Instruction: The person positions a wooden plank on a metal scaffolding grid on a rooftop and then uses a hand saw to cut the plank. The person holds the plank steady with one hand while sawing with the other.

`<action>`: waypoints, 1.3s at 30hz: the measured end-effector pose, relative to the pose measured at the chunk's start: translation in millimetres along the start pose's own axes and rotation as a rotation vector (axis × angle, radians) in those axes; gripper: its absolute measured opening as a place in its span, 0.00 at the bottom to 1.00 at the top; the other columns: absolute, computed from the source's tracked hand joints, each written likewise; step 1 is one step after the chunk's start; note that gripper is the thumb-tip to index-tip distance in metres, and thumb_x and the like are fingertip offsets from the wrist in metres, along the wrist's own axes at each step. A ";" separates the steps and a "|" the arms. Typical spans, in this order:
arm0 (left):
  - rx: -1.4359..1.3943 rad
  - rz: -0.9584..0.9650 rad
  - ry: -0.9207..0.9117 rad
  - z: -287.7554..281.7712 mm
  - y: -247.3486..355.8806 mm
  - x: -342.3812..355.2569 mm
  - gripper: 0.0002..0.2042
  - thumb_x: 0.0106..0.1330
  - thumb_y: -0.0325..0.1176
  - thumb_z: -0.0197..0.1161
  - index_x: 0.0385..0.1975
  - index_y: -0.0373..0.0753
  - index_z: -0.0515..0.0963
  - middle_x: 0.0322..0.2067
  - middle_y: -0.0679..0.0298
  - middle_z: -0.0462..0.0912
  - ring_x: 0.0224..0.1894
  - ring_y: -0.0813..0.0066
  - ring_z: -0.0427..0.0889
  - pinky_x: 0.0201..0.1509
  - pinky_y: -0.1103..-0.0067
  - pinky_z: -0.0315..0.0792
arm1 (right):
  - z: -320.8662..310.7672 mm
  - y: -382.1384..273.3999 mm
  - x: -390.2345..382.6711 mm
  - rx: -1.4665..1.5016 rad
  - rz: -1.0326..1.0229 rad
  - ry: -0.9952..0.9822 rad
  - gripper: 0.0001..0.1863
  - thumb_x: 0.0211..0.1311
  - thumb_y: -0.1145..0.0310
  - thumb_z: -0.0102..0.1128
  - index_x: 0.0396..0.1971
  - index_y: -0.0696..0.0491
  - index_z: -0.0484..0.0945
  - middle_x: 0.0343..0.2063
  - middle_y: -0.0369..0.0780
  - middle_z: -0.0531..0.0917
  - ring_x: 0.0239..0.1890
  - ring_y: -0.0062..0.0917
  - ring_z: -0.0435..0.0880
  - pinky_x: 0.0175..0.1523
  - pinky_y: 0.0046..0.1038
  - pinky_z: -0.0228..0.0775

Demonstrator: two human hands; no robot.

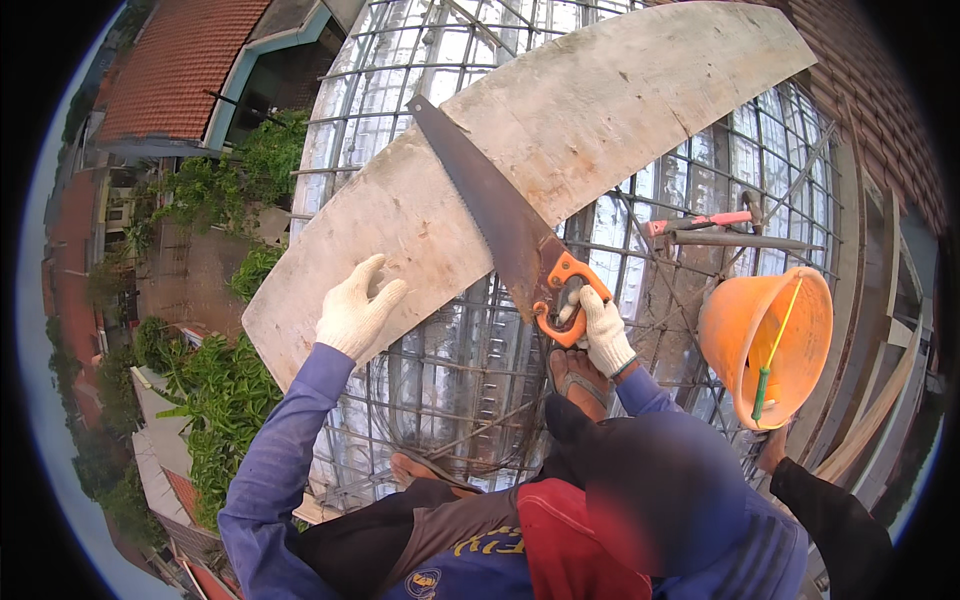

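My left hand [360, 310], in a white glove, has its fingers apart on or just over a pale, weathered board [630, 100] with a curved far edge, lying diagonally over the grid. My right hand [600, 325], also gloved, grips the orange handle of a handsaw [480, 210]. The saw's wide dark blade lies across the board, its tip toward the upper left. My sandalled foot [575, 380] is on the grid just below the handle.
A rebar grid [450, 400] spreads over shiny sheeting. At right are a pink-handled hammer [695, 225], a metal pipe [745, 240] and an orange bucket [730, 340] with a green-handled tool [762, 385]. Another person's dark-clad limb [830, 510] is at lower right. Roofs and trees lie beyond the left edge.
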State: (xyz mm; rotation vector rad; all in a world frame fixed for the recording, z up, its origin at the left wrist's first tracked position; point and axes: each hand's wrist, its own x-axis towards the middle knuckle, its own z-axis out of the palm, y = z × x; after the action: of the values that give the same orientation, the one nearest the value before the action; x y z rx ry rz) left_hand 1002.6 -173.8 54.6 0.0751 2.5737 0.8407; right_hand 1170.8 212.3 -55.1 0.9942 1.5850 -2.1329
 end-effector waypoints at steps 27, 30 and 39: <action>-0.520 -0.376 0.255 137.3 129.2 122.7 0.31 0.68 0.29 0.74 0.72 0.31 0.76 0.40 0.55 0.92 0.33 0.73 0.90 0.38 0.74 0.86 | -6.5 -19.5 21.4 -0.248 0.238 0.178 0.32 0.79 0.42 0.63 0.55 0.61 0.86 0.36 0.36 0.87 0.39 0.20 0.83 0.47 0.31 0.76; -0.524 -0.375 0.253 140.7 128.3 124.1 0.31 0.68 0.30 0.74 0.71 0.30 0.75 0.40 0.55 0.92 0.33 0.73 0.90 0.40 0.74 0.86 | -7.8 -18.6 24.3 -0.369 0.200 0.186 0.35 0.80 0.41 0.61 0.64 0.60 0.84 0.44 0.46 0.92 0.47 0.32 0.90 0.57 0.36 0.78; 0.200 -0.212 0.436 147.8 123.3 120.9 0.30 0.65 0.44 0.80 0.66 0.45 0.82 0.59 0.50 0.84 0.62 0.50 0.84 0.68 0.58 0.79 | -5.5 -9.6 27.9 -0.378 0.108 0.218 0.29 0.80 0.41 0.64 0.45 0.58 0.86 0.24 0.32 0.82 0.24 0.15 0.76 0.31 0.27 0.69</action>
State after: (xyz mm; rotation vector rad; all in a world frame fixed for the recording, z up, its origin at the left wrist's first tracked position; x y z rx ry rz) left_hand 944.5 30.0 -27.8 -0.3538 2.9948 0.5660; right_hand 1147.0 225.1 -68.1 1.1754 1.8960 -1.6144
